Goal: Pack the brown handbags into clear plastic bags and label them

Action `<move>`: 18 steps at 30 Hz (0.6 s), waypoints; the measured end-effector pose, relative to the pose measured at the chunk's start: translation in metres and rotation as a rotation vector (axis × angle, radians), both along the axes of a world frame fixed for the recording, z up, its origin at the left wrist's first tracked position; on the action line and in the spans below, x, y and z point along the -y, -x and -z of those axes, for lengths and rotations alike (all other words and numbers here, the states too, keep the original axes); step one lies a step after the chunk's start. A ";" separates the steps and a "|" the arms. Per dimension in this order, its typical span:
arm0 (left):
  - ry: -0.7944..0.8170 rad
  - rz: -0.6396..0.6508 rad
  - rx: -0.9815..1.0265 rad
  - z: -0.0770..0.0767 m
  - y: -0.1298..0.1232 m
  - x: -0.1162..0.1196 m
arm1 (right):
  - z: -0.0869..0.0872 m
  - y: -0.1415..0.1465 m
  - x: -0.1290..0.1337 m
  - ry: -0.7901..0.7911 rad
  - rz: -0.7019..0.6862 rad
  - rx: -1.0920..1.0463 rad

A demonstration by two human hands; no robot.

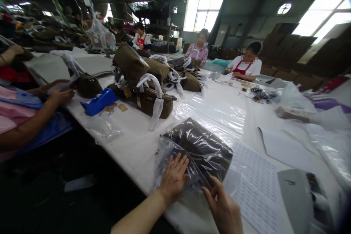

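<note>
A dark, flat item in a clear plastic bag (201, 144) lies on the white table near its front edge. My left hand (174, 177) rests on the folded-over plastic at the bag's near left side, its fingers spread. At the bag's near right edge, my right hand (223, 204) pinches the plastic between thumb and fingers. Sheets of printed labels (255, 186) lie just right of the bag, partly under loose clear plastic.
Brown bags with white-wrapped handles (153, 102) are piled beyond, beside a blue tape dispenser (100, 101). A grey device (297, 197) stands at the right. Several people sit around the table; one person's hands (61, 93) are at the left.
</note>
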State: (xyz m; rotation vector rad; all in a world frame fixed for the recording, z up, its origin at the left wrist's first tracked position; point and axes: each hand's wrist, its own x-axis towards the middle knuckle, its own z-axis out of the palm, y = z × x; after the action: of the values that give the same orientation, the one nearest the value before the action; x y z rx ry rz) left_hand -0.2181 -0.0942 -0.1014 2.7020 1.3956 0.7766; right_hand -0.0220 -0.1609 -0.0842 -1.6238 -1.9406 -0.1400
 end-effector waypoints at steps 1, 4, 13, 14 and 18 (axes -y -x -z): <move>0.001 -0.010 -0.015 0.007 0.000 -0.004 | -0.004 0.000 -0.003 -0.094 -0.059 0.082; 0.000 -0.021 -0.055 0.020 0.003 -0.007 | -0.018 0.009 -0.020 -0.141 -0.177 0.258; -0.036 -0.039 0.048 0.040 0.002 -0.014 | -0.028 -0.114 0.012 -0.067 0.107 -0.393; -0.035 -0.035 0.081 0.044 0.002 -0.017 | -0.027 -0.147 0.025 -0.103 0.299 -0.539; -0.018 -0.032 0.163 0.054 0.002 -0.027 | -0.029 -0.258 0.063 -0.179 0.867 -0.894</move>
State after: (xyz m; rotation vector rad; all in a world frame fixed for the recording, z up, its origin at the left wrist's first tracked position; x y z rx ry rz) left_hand -0.2203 -0.0668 -0.1554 2.5673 1.4041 0.9914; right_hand 0.2361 -0.2236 -0.0547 -1.8432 -0.4997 0.0718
